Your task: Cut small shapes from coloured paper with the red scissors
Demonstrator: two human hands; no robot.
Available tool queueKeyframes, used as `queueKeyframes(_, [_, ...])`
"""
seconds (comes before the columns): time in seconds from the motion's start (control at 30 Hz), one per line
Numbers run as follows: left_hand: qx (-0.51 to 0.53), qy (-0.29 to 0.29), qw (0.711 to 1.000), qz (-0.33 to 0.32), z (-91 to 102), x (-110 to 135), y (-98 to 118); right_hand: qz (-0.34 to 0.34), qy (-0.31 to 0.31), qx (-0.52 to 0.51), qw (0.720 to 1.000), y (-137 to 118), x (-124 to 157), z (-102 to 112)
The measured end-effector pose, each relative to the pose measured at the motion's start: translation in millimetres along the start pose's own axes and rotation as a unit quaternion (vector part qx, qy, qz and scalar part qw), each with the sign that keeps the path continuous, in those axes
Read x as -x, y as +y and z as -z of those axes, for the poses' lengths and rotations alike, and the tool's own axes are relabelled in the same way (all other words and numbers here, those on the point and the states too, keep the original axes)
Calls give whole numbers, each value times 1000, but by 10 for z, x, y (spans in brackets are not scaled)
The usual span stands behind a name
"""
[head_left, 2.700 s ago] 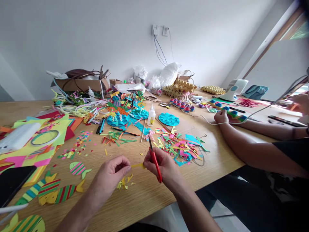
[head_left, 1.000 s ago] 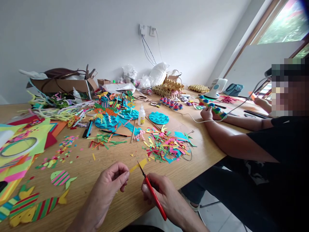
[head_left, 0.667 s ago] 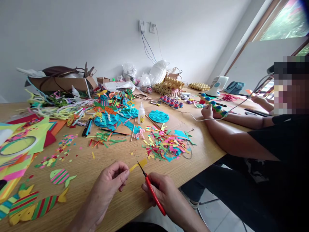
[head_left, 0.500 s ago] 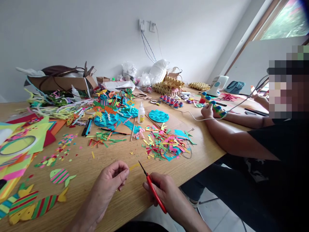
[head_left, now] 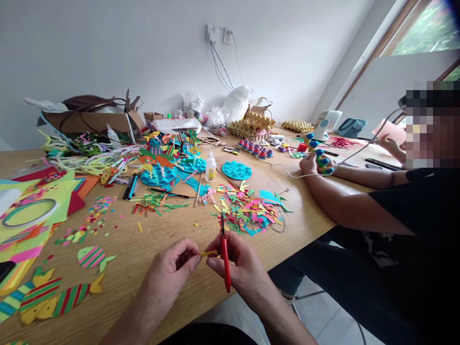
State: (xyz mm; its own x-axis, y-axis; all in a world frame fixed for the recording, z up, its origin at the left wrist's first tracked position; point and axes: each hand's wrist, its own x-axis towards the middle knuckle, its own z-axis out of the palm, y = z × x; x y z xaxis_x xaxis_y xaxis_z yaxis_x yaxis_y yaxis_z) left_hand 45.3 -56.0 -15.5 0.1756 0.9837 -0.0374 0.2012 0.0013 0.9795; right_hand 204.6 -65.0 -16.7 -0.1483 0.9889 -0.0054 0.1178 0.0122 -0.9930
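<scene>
Between my hands, over the table's front edge, is a small yellow paper strip (head_left: 209, 253). My left hand (head_left: 176, 268) pinches its left end between thumb and fingers. My right hand (head_left: 239, 263) is closed around red-handled scissors (head_left: 225, 263), whose dark blades point up and away from me, looking shut. The right fingertips also touch the strip's other end. Left of my hands lie striped paper fish, among them a green and pink one (head_left: 91, 257) and a red and green one (head_left: 74, 298). Beyond my hands is a heap of colourful paper scraps (head_left: 247, 211).
A glue bottle (head_left: 210, 166) stands mid-table near a blue painted disc (head_left: 236, 170). Coloured paper sheets and a tape roll (head_left: 28, 213) lie at left. A cardboard box (head_left: 89, 125) sits at the back. At right, a co-worker's hands (head_left: 312, 163) hold a painted egg-carton strip.
My right hand has turned the scissors from slanting left to nearly upright, and its fingertips have come in to the yellow strip. The co-worker's painted piece has tilted more upright.
</scene>
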Motion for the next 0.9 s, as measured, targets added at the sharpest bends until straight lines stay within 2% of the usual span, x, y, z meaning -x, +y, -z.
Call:
queueKeyframes(0.23, [-6, -10, 1000, 14, 91, 16, -37, 29, 17, 5, 999, -34, -134, -88])
queueKeyframes(0.4, [43, 6, 997, 67, 188, 21, -29, 40, 24, -11, 999, -40, -183, -81])
queueKeyframes(0.53, [86, 29, 994, 61, 248, 115, -16, 31, 11, -38, 999, -72, -205, -91])
queueKeyframes(0.7, [73, -13, 996, 49, 241, 149, -44, 10, -14, -54, 998, -110, -241, -160])
queueKeyframes(0.8, [54, 10, 997, 48, 234, 138, -36, 18, -24, -19, 999, -134, -225, -167])
queueKeyframes(0.9, [73, 49, 995, 43, 264, 153, 7, 35, -36, 88, 995, -155, -125, -120])
